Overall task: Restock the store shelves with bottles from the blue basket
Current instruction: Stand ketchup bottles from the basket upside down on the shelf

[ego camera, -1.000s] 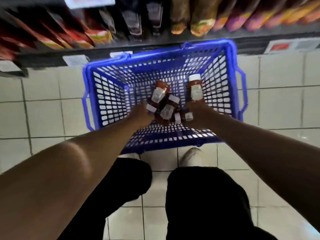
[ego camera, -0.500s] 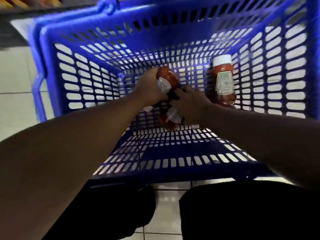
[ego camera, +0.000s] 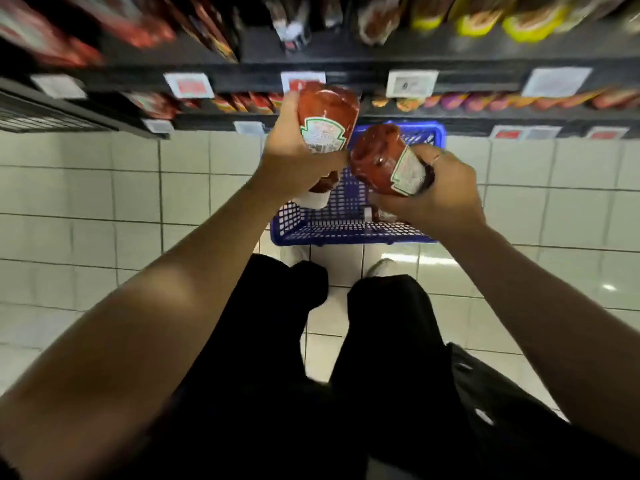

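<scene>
My left hand grips a red ketchup bottle with a white cap at its lower end, held cap-down above the basket. My right hand grips a second red ketchup bottle, tilted with its base toward the left. The two bottles sit close together in front of the shelves. Below them the blue basket stands on the tiled floor; part of another bottle shows inside it under my right hand.
Dark store shelves with white price tags run across the top, stocked with red and yellow sauce packs and bottles. Pale floor tiles spread left and right of the basket. My legs in black trousers and white shoes stand just behind the basket.
Both hands were down in the basket closing on bottles; each has now lifted a ketchup bottle out and up toward the shelves. The view has pulled back from the basket.
</scene>
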`<action>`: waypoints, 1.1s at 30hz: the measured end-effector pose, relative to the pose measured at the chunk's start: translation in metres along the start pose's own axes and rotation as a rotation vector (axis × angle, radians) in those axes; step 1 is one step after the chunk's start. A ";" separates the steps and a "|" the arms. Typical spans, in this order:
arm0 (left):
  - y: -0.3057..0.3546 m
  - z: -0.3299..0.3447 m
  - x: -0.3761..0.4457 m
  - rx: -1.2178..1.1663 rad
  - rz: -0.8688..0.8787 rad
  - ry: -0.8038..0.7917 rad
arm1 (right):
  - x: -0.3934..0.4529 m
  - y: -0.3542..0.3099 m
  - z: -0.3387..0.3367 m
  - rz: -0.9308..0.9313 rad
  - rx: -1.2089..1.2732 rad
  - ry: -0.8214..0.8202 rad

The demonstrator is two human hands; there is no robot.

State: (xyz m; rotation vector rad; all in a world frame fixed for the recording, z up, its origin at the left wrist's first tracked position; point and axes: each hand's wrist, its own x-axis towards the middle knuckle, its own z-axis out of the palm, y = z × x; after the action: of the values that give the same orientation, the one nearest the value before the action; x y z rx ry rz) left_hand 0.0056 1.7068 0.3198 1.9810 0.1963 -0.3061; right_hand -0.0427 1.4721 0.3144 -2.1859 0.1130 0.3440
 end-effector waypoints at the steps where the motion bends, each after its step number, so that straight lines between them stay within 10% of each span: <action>1: 0.040 -0.012 -0.014 -0.052 0.020 0.014 | -0.010 -0.032 -0.022 -0.018 0.042 0.030; 13: 0.350 -0.131 -0.089 -0.093 0.485 0.282 | -0.063 -0.300 -0.218 -0.361 0.205 0.256; 33: 0.527 -0.296 -0.011 -0.144 0.889 0.298 | 0.016 -0.528 -0.324 -0.486 0.178 0.605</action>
State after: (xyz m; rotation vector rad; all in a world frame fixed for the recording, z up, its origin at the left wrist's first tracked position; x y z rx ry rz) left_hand 0.1766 1.7576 0.8974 1.7704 -0.4611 0.5602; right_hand 0.1467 1.5282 0.9020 -1.9933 -0.0558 -0.5817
